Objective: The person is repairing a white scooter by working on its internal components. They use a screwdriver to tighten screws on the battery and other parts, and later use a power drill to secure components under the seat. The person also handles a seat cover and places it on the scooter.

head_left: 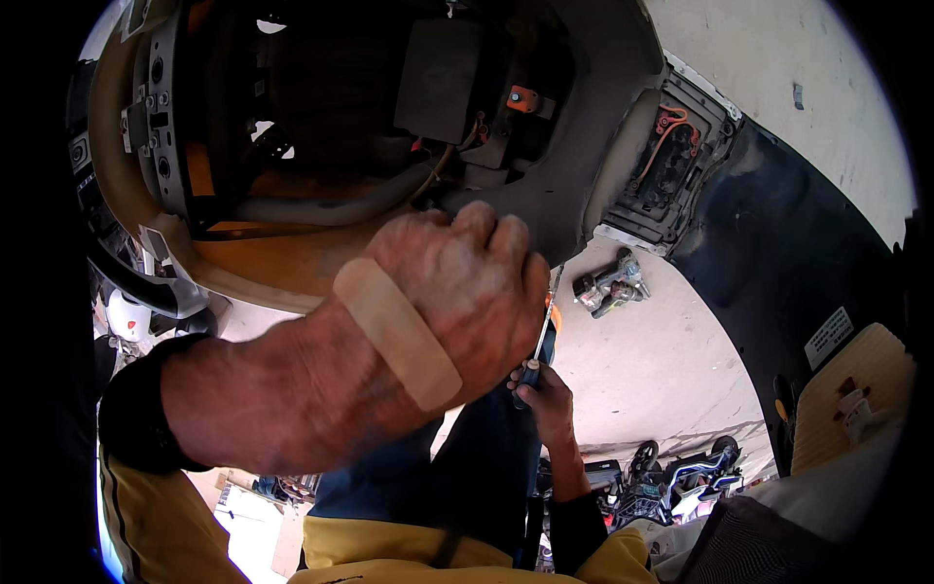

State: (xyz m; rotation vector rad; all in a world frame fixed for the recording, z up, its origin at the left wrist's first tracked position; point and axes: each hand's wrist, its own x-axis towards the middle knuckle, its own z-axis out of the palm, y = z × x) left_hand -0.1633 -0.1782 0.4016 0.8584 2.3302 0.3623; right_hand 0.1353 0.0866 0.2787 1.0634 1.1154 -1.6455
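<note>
My left hand (472, 287) fills the middle of the view, its fingers curled in at the lower edge of a dark grey vehicle body panel (593, 107). Whatever those fingers hold is hidden behind the knuckles. A tan adhesive bandage (399, 334) crosses that wrist. Lower and to the right, my right hand (552, 401) is closed around the dark handle of a screwdriver (544, 326). Its thin metal shaft points up toward the panel edge, passing just right of my left hand. The tip is hard to make out.
A cordless power tool (613, 282) lies on the pale floor. Orange cables run across a recessed battery bay (671, 146) at the upper right. Inside the dark opening sits a grey box (440, 80). Several parked scooters (671, 482) stand lower right, near a tan tray (822, 428).
</note>
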